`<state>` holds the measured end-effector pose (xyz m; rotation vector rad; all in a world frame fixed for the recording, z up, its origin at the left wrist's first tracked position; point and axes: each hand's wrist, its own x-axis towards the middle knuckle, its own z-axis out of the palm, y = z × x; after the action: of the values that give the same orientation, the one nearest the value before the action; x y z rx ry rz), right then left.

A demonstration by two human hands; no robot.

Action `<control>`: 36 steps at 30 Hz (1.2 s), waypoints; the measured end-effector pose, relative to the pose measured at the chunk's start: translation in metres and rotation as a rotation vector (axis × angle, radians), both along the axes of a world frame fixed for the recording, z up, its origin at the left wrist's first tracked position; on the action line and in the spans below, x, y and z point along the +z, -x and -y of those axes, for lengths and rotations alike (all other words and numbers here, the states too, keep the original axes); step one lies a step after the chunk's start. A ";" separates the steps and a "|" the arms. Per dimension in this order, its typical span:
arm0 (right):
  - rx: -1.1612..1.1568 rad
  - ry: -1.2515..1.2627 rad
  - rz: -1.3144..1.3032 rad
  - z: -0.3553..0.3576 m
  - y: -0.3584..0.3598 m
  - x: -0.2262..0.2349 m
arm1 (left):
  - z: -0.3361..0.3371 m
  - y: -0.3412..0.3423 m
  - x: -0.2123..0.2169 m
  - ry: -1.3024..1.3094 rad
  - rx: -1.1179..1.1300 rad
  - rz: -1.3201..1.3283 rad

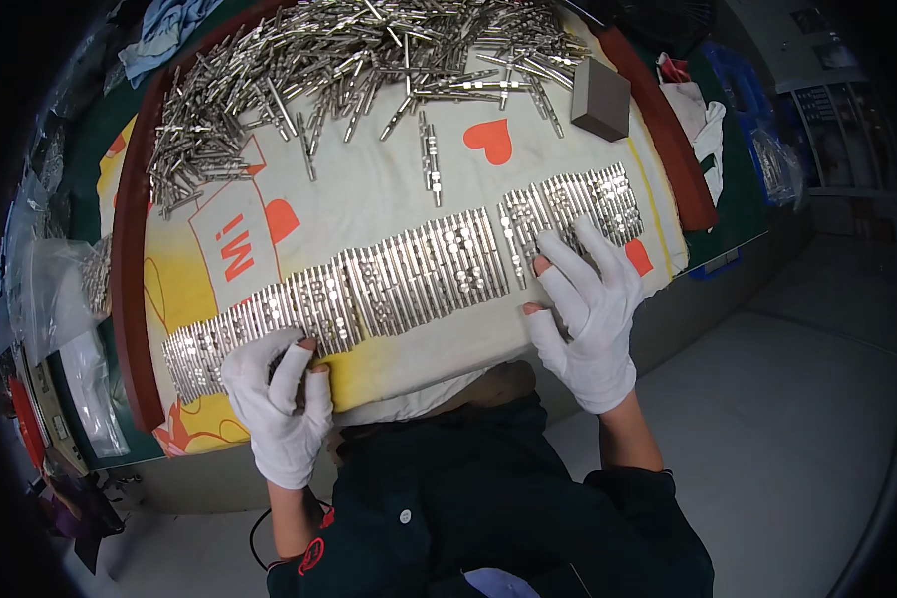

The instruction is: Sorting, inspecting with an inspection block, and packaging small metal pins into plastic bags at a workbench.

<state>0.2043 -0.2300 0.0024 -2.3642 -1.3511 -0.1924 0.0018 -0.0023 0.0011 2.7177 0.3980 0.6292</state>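
A long row of slim silvery metal pins (pixel 429 269) lies side by side on the cloth, with a narrow gap right of the middle. My left hand (pixel 284 404), in a white glove with bare thumb and index fingertips, rests on the near edge of the row's left part, fingers bent and a little apart. My right hand (pixel 593 309), gloved the same way, lies with spread fingers over the right part (pixel 568 199) of the row. Its bare thumb and index tips are beside the pins next to the gap. Neither hand visibly holds a pin.
A big loose heap of similar pins (pixel 319 70) covers the far side of the patterned cloth (pixel 369 194). Two pins (pixel 430 159) lie apart before it. A dark grey block (pixel 601 100) stands at the far right. Raised reddish-brown rails (pixel 135 269) border the cloth left and right.
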 end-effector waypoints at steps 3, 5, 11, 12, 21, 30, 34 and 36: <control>0.031 -0.018 0.018 -0.003 -0.001 -0.001 | 0.001 0.000 -0.001 0.001 0.007 -0.008; 0.059 -0.044 0.052 -0.005 -0.002 -0.001 | 0.001 0.001 -0.001 0.001 0.007 -0.008; 0.107 0.057 -0.067 -0.007 0.001 0.001 | 0.001 0.000 0.000 -0.003 0.018 -0.022; 0.108 0.059 -0.068 -0.007 0.000 0.001 | 0.001 0.000 -0.001 -0.003 0.017 -0.023; 0.034 -0.119 0.075 0.007 -0.017 -0.002 | -0.001 -0.001 -0.001 0.000 0.010 -0.016; -0.060 -0.089 0.089 0.015 -0.027 -0.007 | 0.002 0.001 -0.001 0.017 0.041 -0.034; -0.029 -0.088 0.102 0.014 -0.027 -0.006 | 0.002 0.001 -0.001 0.021 0.043 -0.034; -0.025 -0.087 0.103 0.013 -0.027 -0.006 | 0.002 0.001 -0.001 0.021 0.052 -0.039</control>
<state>0.2318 -0.2435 -0.0041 -2.3273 -1.3325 -0.3776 0.0008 -0.0044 0.0005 2.7107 0.4831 0.5835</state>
